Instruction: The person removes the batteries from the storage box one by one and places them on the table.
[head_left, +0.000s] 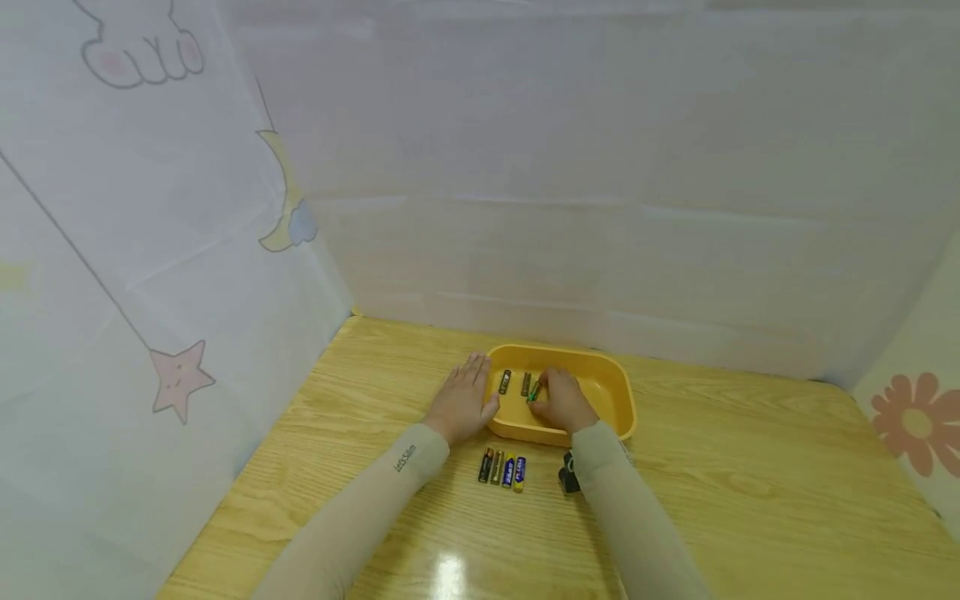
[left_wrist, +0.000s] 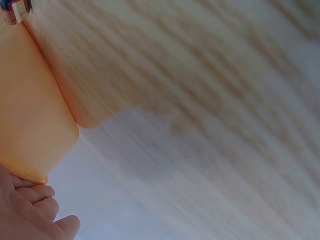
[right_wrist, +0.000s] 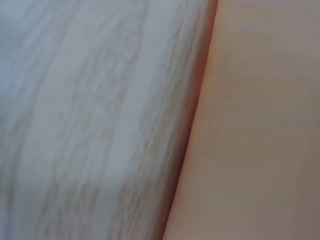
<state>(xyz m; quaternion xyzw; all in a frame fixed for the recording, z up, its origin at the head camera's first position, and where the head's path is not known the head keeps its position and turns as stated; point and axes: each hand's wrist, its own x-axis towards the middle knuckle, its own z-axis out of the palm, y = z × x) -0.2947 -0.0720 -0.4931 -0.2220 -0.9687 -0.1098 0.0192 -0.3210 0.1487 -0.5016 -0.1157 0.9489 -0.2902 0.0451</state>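
Note:
In the head view, a yellow tray (head_left: pixel 628 396) stands near the back of the table. The left hand (head_left: pixel 461 402) rests against the tray's left side with its fingers extended; the left wrist view shows its fingers (left_wrist: pixel 42 207) at the rim. Reaching into the tray, the right hand (head_left: pixel 566 406) pinches a green battery (head_left: pixel 534 392) between thumb and fingers. Two other batteries lie left of it on the tray floor: a dark one (head_left: pixel 505 382) and a brownish one (head_left: pixel 527 384). The right wrist view shows the tray's outer wall (right_wrist: pixel 250 125) but no fingers.
Several batteries (head_left: pixel 508 471) lie side by side in a row on the wooden table (head_left: pixel 750 483), in front of the tray. A small black object (head_left: pixel 567 475) is partly hidden by the right sleeve. Pale printed sheets (head_left: pixel 562 167) hang behind and at the sides.

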